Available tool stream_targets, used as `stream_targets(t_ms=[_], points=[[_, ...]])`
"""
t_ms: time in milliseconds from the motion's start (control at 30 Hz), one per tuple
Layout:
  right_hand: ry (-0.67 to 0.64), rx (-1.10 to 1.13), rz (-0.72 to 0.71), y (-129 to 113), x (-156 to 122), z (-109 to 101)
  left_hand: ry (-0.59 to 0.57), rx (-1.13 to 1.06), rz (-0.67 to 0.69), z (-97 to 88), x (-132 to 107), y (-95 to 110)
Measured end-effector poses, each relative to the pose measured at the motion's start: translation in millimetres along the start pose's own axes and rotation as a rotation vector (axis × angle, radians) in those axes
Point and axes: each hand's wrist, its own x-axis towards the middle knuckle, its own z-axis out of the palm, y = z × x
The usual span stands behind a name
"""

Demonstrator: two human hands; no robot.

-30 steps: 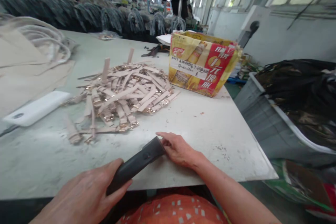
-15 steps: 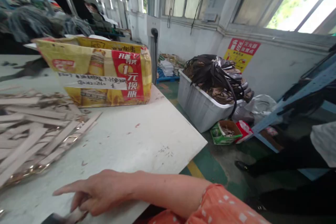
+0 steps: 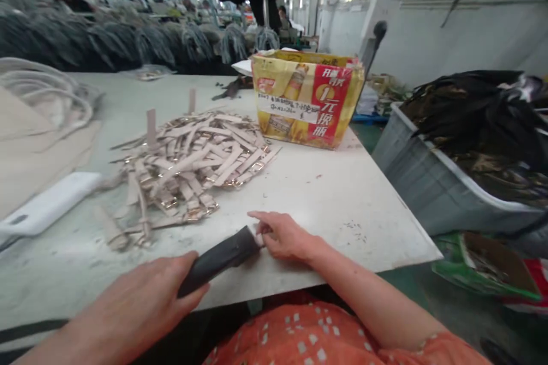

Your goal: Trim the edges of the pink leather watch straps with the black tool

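Note:
My left hand [image 3: 166,285] is wrapped round a long black piece [image 3: 222,256], its thumb on top. This piece looks like a folded strip or sleeve; its exact kind is unclear. It slants up to the right above the table's front edge. A short pale end [image 3: 257,238] sticks out of its far tip, and my right hand [image 3: 285,236] pinches that end, index finger stretched out to the left. Beyond both hands lies a heap of beige straps [image 3: 201,159] with gold-coloured buckles, touched by neither hand.
A yellow and red carton [image 3: 299,108] stands behind the heap on the white table [image 3: 325,194]. At left are a white device [image 3: 51,202] and beige sheets [image 3: 38,137]. A grey bin [image 3: 445,182] of dark material and a green box [image 3: 458,268] sit on the floor right.
My view has swung left, so the whole strap heap and my left hand on the black piece now show. The right hand keeps its pinch at the piece's end.

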Motion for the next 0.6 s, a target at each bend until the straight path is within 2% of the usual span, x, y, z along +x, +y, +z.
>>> stream_targets(t_ms=[100,233,400,600], points=[[0.035,0.026,-0.03,-0.3,-6.0,2.0,-0.086,0.122,0.016,-7.4,7.2,19.8],[0.061,0.023,-0.023,1.6,-9.2,1.5,-0.051,0.129,0.007,-8.4,10.1,35.6],[0.05,0.029,-0.034,13.4,-2.6,2.7,-0.015,0.013,-0.036,-0.3,7.5,24.3],[0.033,0.055,-0.047,24.9,0.8,3.8,0.003,-0.009,-0.111,-7.5,-3.3,11.8]])
